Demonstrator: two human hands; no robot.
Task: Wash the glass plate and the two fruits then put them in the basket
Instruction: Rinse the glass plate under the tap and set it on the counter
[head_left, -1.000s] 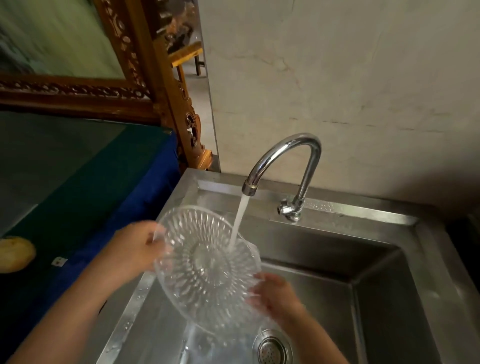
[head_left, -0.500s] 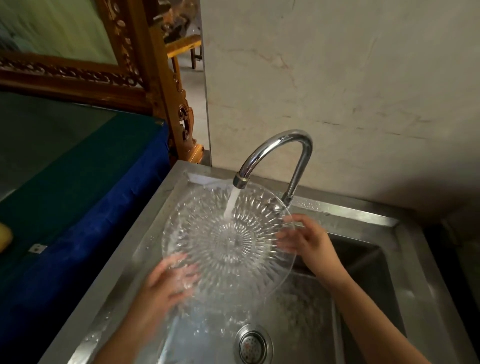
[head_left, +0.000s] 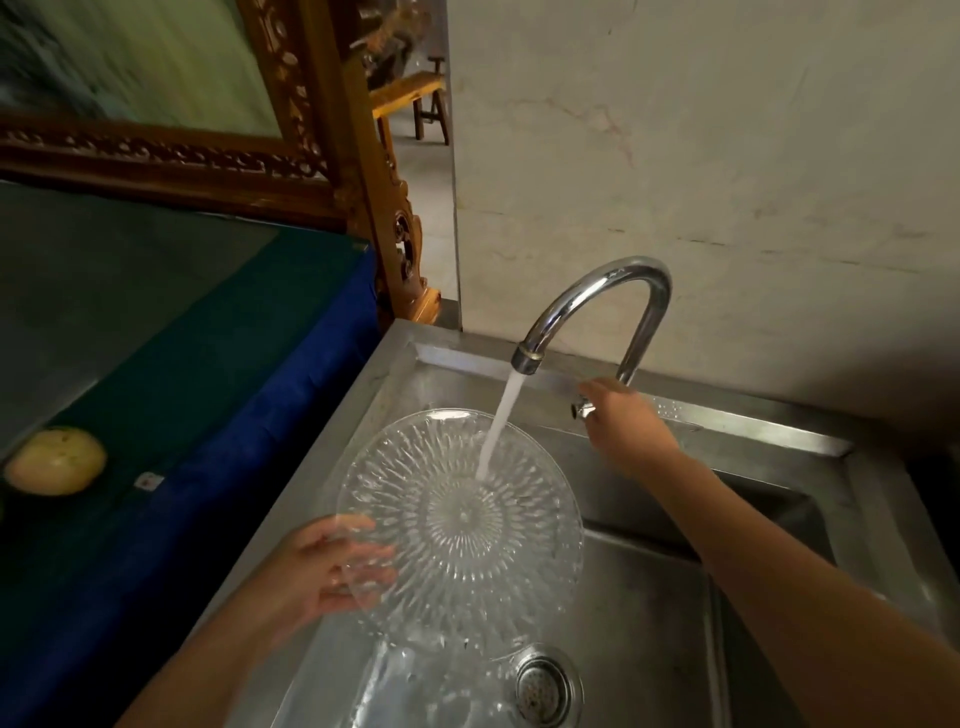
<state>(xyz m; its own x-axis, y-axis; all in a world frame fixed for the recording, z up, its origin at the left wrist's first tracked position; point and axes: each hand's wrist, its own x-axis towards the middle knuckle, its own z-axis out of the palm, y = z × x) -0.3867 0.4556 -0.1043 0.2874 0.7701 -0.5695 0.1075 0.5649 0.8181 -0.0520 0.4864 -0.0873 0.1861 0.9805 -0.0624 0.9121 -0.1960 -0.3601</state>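
A clear patterned glass plate (head_left: 460, 519) is held tilted over the steel sink (head_left: 649, 613), and water from the curved chrome tap (head_left: 597, 306) runs onto its upper part. My left hand (head_left: 332, 566) grips the plate's lower left rim, fingers showing through the glass. My right hand (head_left: 621, 421) has reached back to the tap's handle at its base and grips it. A yellowish fruit (head_left: 56, 461) lies on the dark counter at the far left. A second fruit and the basket are out of view.
A blue cloth (head_left: 218, 467) covers the counter left of the sink. A carved wooden frame (head_left: 332, 156) stands behind it. The drain (head_left: 543, 688) sits at the sink's bottom, with water pooling beside it. A marble wall rises behind the tap.
My right hand left the plate's right rim and moved back to the tap handle. My left hand now holds the plate alone, lower and nearer me. The fruit came back into view.
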